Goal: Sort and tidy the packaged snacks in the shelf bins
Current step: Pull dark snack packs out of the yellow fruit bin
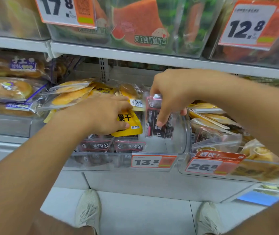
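Note:
My left hand grips a yellow dried-fruit packet over the middle clear bin, thumb under its front. My right hand pinches a dark packet with pink trim by its top and holds it upright above the same bin, close to the bin's right wall. Two matching dark packets lie flat at the bin's front. More yellow packets are piled at the back of the bin, behind my left hand.
A clear bin on the right holds mixed yellow and dark packets. Bread packs fill the bin at left. Price tags 13.8 and 26.8 hang in front. The upper shelf sits close above. My shoes stand on grey floor.

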